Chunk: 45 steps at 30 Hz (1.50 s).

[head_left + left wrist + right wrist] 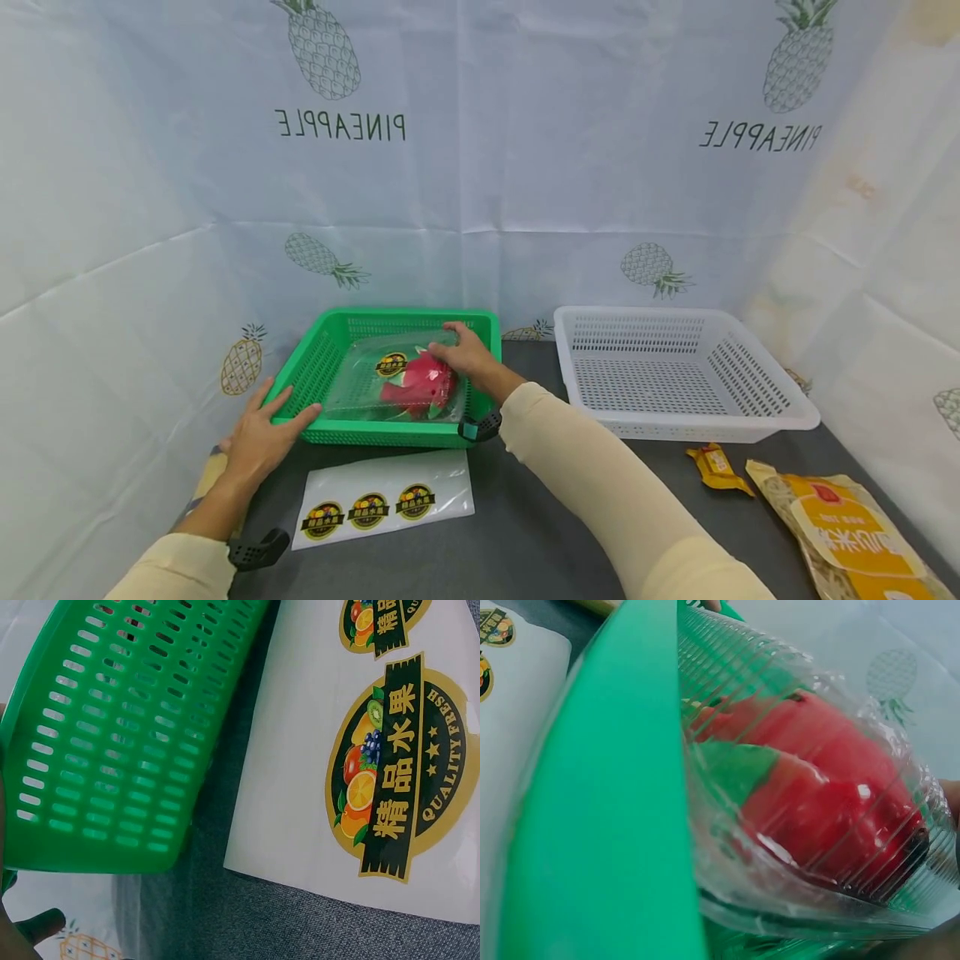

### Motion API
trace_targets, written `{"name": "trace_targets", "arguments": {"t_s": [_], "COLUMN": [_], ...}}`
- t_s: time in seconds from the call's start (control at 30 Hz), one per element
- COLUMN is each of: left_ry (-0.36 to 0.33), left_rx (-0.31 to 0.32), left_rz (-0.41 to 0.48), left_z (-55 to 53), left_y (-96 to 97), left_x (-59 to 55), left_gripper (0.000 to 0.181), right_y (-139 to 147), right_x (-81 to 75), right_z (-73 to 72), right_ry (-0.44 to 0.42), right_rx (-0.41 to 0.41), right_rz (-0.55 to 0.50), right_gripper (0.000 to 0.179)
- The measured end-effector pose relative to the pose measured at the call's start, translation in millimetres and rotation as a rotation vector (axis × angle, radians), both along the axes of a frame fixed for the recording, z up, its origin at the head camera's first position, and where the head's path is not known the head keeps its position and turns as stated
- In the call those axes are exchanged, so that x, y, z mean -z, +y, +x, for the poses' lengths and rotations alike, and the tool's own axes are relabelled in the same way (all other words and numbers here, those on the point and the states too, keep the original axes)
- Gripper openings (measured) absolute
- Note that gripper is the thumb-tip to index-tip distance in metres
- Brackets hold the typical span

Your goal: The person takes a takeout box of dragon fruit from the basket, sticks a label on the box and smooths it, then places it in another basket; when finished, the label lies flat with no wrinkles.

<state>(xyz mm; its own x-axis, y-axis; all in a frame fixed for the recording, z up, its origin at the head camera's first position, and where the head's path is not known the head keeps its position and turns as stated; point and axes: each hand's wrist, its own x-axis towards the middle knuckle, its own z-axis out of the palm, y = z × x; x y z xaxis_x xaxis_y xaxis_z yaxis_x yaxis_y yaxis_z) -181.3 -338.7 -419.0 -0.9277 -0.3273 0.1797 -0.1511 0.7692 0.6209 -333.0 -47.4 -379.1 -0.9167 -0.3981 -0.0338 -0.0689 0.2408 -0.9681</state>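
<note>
A clear plastic fruit box [360, 392] with a black-and-gold sticker [391, 364] sits inside the green basket [401, 433] on the left. Red dragon fruit [420, 379] with green tips shows through its wall, and closer up the same dragon fruit [817, 802] fills much of the right wrist view. My right hand [472, 358] reaches over the basket and grips the box at its right end. Spread fingers of my left hand [258, 437] touch the basket's front left corner. In the left wrist view, the green basket [112, 750] shows its slotted wall.
In front of the green basket lies a white sticker sheet [442, 502] with several fruit labels. A white basket [675, 427] stands to the right. Nearer are a small orange packet [717, 468] and a yellow food bag [847, 533]. Pineapple-print cloth [525, 183] closes off the back and sides.
</note>
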Motion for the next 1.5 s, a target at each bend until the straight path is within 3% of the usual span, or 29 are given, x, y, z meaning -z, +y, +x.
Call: {"name": "trace_targets", "arguments": {"t_s": [0.3, 0.6, 1.0, 1.37, 1.5], "left_ry": [-0.002, 0.0, 0.01, -0.031, -0.036], "left_rx": [-0.003, -0.004, 0.017, 0.023, 0.044], "left_rz": [-0.006, 0.0, 0.014, -0.032, -0.054], "left_z": [0.7, 0.9, 3.4, 3.8, 3.4], "left_y": [1.6, 5.0, 3.3, 0.8, 0.2], "left_x": [-1.3, -3.4, -3.6, -5.2, -5.9], "left_gripper": [0.086, 0.086, 0.087, 0.088, 0.089], "right_y": [-6, -13, -10, 2, 10], "right_x": [2.5, 3.8, 8.3, -1.7, -10.5], "right_z": [4.4, 17.9, 28.1, 39.6, 45.2], "right_ry": [-0.013, -0.017, 0.044, 0.051, 0.095], "right_rx": [0.011, -0.151, -0.237, -0.307, -0.321], "right_rz": [0.087, 0.099, 0.192, 0.261, 0.328], "right_gripper": [0.076, 0.086, 0.089, 0.088, 0.088]}}
